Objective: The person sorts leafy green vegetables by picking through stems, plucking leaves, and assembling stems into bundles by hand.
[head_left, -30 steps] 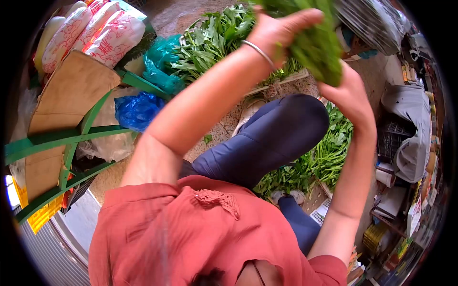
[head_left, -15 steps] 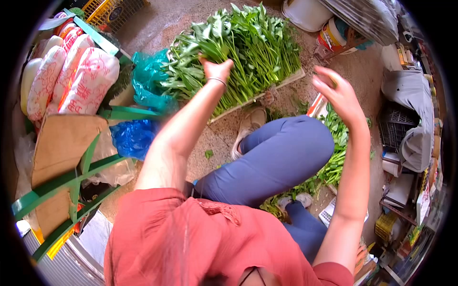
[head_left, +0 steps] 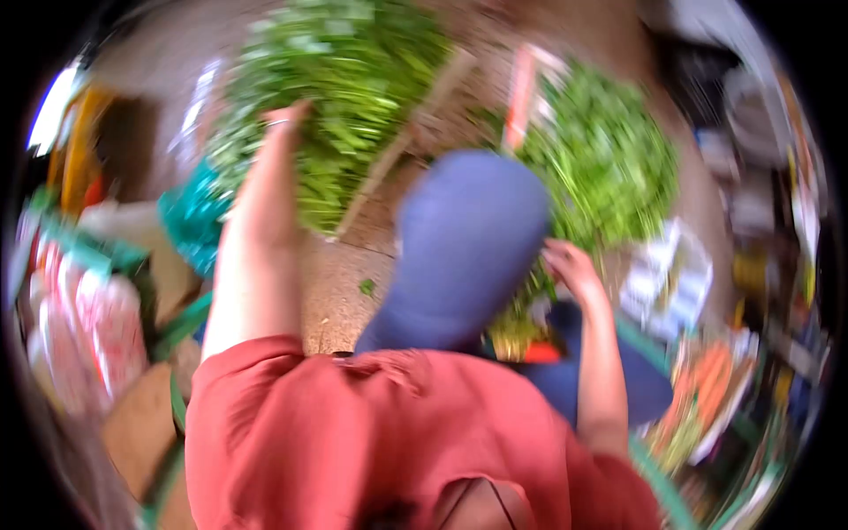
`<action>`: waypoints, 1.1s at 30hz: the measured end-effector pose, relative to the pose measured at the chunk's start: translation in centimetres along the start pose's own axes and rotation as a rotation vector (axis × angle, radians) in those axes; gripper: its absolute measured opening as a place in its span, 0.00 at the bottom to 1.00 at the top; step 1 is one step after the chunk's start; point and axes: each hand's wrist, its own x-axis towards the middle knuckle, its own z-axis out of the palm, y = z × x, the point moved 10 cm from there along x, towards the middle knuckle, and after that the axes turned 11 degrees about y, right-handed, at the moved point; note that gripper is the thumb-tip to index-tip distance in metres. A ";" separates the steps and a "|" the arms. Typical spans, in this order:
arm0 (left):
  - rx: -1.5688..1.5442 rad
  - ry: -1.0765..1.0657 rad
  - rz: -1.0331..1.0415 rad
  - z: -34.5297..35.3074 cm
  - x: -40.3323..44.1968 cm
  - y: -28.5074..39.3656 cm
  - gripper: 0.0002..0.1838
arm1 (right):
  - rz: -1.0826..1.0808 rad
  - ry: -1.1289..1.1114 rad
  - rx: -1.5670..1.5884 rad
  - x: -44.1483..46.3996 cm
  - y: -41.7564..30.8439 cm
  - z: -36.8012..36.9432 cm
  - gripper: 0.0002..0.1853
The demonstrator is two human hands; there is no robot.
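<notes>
A large heap of long-stemmed leafy greens (head_left: pixel 353 97) lies at the upper left, stems toward me. My left hand (head_left: pixel 287 115) is at its near side, arm stretched out; blur and leaves hide what the fingers do. A second pile of leafy greens (head_left: pixel 601 159) spreads at the upper right. Beside my raised knee (head_left: pixel 477 230), my right hand (head_left: pixel 574 268) hangs just below that pile, fingers partly bent and smeared by motion. Whether it touches a few stems there cannot be made out.
A pale board edge (head_left: pixel 389 159) borders the left heap. Left of it lies a teal plastic bag (head_left: pixel 193 208). White-and-red packages (head_left: pixel 106 327) stand at far left. At right are a white-grey plastic bag (head_left: pixel 667 278) and orange carrot-like vegetables (head_left: pixel 707 380).
My view has swung to the right and is blurred. My right hand has dropped from above the right pile to beside my knee. My left hand stays at the left heap.
</notes>
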 end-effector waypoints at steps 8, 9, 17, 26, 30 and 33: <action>-0.371 -0.101 -0.031 -1.7 3.2 -1.3 0.49 | 0.073 0.078 -0.396 0.3 6.4 3.7 0.20; -0.344 -0.213 -0.026 -1.7 1.9 -0.6 0.50 | 0.096 0.079 -0.335 0.3 6.5 3.6 0.19; -0.100 -0.354 -0.236 -3.8 -6.4 -0.1 0.27 | -0.053 0.190 -0.638 3.1 6.6 -0.3 0.24; -0.392 -0.369 0.623 -4.7 -34.9 15.6 0.39 | 0.233 0.381 -0.207 6.1 9.3 -6.1 0.12; -0.304 -0.803 0.691 7.0 -44.9 16.5 0.23 | 0.080 0.501 -0.200 10.6 13.0 -6.3 0.12; 0.103 -0.908 0.576 19.2 -41.1 12.3 0.25 | -0.230 0.575 -0.038 11.0 10.4 -6.4 0.12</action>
